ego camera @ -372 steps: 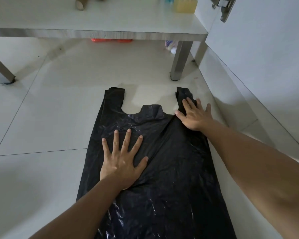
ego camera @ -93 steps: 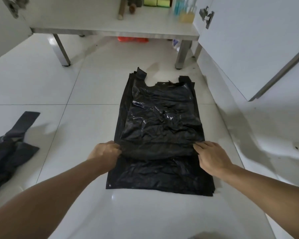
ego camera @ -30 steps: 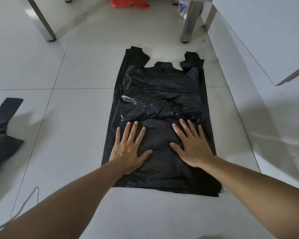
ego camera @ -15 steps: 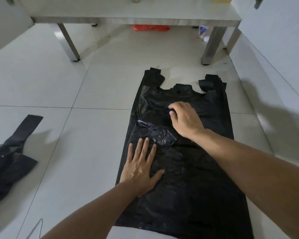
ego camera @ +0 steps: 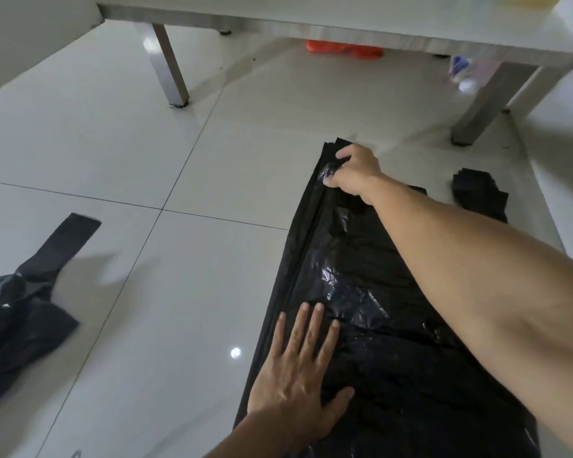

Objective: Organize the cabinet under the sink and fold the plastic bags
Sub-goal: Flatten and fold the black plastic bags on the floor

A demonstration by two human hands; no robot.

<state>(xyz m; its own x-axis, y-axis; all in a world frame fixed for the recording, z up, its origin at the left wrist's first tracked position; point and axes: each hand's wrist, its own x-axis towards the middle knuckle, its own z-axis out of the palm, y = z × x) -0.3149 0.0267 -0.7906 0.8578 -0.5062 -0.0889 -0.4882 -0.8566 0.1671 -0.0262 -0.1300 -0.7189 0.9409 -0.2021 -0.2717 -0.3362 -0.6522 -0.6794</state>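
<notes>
Black bag [ego camera: 371,292] spread on floor [ego camera: 146,160]; pressed flat by open left hand [ego camera: 298,368]; far left handle [ego camera: 328,160] pinched by right hand [ego camera: 353,170].

We see a dim, cool-toned scene with soft, even light. A small round glare spot [ego camera: 235,352] sits on the glossy floor tiles [ego camera: 119,153], which also carry pale reflections near the far metal leg [ego camera: 171,74]. The black bag [ego camera: 371,325] shows a few sharp highlights on its wrinkles; otherwise its folds sink into near-uniform darkness. A faint, blurred shadow spreads on the tile beside the crumpled bag [ego camera: 17,312] at the left. The wide lens bends tile lines and stretches the right forearm [ego camera: 493,276] at the near edge. The far right corner looks smeared and soft.
</notes>
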